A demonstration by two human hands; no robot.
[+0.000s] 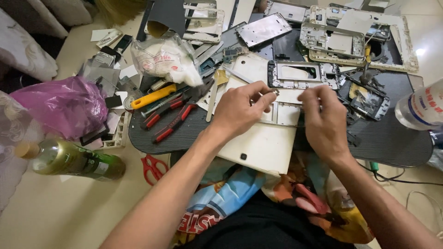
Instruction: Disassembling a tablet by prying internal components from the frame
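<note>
Home-floor repair spot: stripped phone frames (332,39), pliers (177,117).

I have a single view, from the camera on the wearer's head, tilted steeply down and a little forward over the lap. It sits close: both forearms enter from the bottom edge, and the left hand (240,109) and right hand (323,121) fall near the middle of the frame. The dark work board (397,143) crosses the centre, cluttered floor fills the upper part, and pale floor (55,212) fills the lower left corner.
</note>
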